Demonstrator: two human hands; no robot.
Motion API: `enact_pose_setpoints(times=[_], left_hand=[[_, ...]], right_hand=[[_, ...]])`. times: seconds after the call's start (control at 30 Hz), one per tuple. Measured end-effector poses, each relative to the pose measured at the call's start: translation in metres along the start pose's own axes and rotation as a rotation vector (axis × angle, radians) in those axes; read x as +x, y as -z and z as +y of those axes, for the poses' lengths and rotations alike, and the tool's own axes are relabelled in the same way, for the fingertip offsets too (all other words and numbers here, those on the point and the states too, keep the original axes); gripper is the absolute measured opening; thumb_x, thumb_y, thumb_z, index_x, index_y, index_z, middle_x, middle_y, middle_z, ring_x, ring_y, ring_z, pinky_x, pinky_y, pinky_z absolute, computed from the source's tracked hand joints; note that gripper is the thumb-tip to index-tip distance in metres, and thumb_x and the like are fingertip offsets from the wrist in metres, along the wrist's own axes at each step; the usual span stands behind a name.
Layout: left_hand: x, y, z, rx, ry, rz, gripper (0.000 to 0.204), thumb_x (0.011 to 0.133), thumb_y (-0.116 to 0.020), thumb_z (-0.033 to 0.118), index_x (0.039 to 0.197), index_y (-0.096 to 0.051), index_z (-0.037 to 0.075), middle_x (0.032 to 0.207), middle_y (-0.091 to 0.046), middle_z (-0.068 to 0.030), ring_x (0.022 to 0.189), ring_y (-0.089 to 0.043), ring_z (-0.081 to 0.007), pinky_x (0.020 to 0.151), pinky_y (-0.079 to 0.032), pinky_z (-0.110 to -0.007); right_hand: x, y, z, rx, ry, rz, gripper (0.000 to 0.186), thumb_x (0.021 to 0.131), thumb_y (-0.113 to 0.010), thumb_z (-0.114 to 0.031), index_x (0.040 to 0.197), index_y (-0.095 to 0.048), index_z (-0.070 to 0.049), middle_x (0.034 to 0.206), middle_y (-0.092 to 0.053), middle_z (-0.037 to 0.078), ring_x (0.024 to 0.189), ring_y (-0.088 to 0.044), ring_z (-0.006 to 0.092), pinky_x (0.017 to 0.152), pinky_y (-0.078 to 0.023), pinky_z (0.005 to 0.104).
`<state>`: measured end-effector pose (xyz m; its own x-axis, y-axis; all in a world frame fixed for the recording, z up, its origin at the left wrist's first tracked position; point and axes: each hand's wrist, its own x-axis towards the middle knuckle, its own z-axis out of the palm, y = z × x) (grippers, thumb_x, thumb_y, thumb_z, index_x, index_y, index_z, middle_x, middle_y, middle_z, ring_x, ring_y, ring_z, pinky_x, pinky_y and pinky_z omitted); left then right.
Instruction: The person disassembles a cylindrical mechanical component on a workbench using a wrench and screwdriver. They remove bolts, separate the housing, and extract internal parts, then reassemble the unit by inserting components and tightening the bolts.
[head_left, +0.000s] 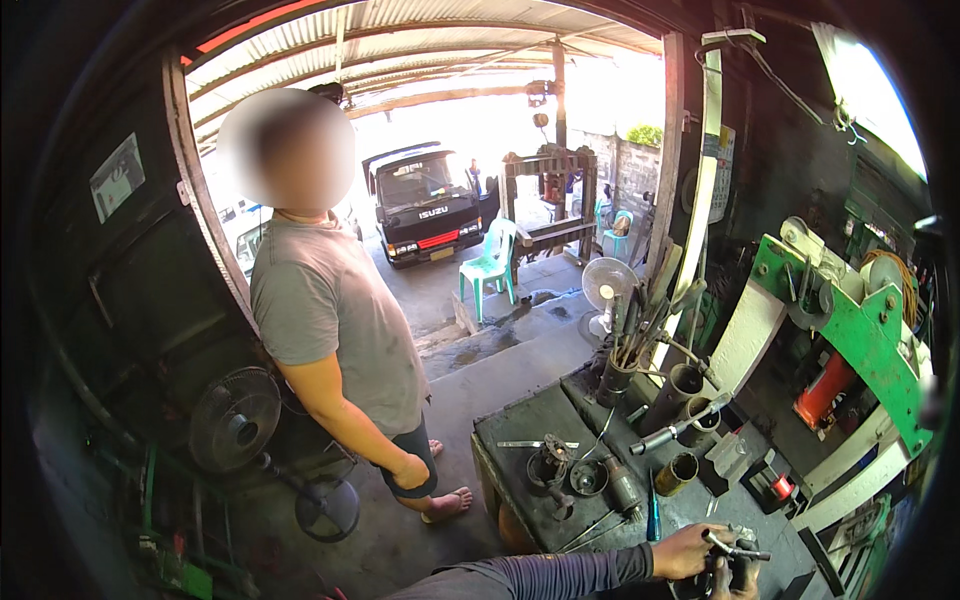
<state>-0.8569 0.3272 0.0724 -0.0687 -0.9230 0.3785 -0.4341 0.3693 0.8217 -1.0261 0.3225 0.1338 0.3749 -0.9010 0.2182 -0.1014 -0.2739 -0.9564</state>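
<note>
At the lower right, over the workbench [520,430], my hands are close together. My left hand [685,552] reaches in from a dark long sleeve, its fingers closed against a small metal part that is mostly hidden. My right hand [742,578], dark with grime, is curled around a shiny metal bar-handled wrench [738,550]. The wrench lies across the top of both hands. Left of them lies a blue-handled screwdriver [654,515]. Beyond it are a cylindrical motor body [622,488], a round metal housing [588,477] and a dark cast housing [548,464].
A person in a grey shirt [335,290] stands left of the bench. Metal cans [676,473] and a holder of tools [613,382] stand on the bench. A green-and-white press frame [850,330] rises at right. Two fans [236,420] and a truck [425,205] are farther off.
</note>
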Motion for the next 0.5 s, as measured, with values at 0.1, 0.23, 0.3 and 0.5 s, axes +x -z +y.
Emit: enact_pose_setpoints(times=[0.1, 0.23, 0.3, 0.5], left_hand=[[-0.001, 0.01, 0.002, 0.134, -0.037, -0.118, 0.044, 0.096, -0.066, 0.022, 0.133, -0.062, 0.0, 0.126, -0.063, -0.0241, 0.117, -0.058, -0.0436, 0.103, -0.048, -0.048], [0.004, 0.024, 0.001, -0.008, 0.086, -0.317, 0.036, 0.096, -0.065, 0.021, 0.125, -0.07, 0.0, 0.108, -0.065, -0.0242, 0.099, -0.059, -0.0434, 0.09, -0.049, -0.046], [0.003, 0.021, 0.001, 0.028, -0.084, -0.039, 0.032, 0.089, -0.068, 0.016, 0.117, -0.074, 0.002, 0.091, -0.065, -0.028, 0.088, -0.063, -0.0461, 0.082, -0.052, -0.047], [0.007, -0.002, -0.01, -0.062, -0.124, 0.218, 0.05, 0.073, -0.065, 0.004, 0.123, -0.067, 0.0, 0.103, -0.067, -0.0281, 0.108, -0.063, -0.0488, 0.092, -0.053, -0.049]], right_hand=[[0.001, -0.006, -0.005, -0.189, 0.118, 0.042, 0.031, 0.1, -0.073, -0.008, 0.128, -0.072, 0.005, 0.129, -0.073, 0.017, 0.116, -0.068, 0.0263, 0.101, -0.053, 0.0384], [0.002, -0.006, -0.005, -0.362, 0.182, 0.138, 0.029, 0.099, -0.073, -0.008, 0.125, -0.074, 0.006, 0.128, -0.073, 0.019, 0.115, -0.069, 0.0279, 0.097, -0.055, 0.0391], [0.002, -0.006, -0.002, -0.305, 0.055, 0.086, 0.027, 0.1, -0.073, -0.008, 0.123, -0.074, 0.006, 0.13, -0.072, 0.018, 0.112, -0.07, 0.0261, 0.094, -0.057, 0.0376], [0.004, -0.015, 0.015, -0.015, 0.043, 0.13, 0.026, 0.101, -0.073, -0.008, 0.123, -0.074, 0.005, 0.112, -0.078, 0.012, 0.098, -0.071, 0.0186, 0.084, -0.057, 0.0325]])
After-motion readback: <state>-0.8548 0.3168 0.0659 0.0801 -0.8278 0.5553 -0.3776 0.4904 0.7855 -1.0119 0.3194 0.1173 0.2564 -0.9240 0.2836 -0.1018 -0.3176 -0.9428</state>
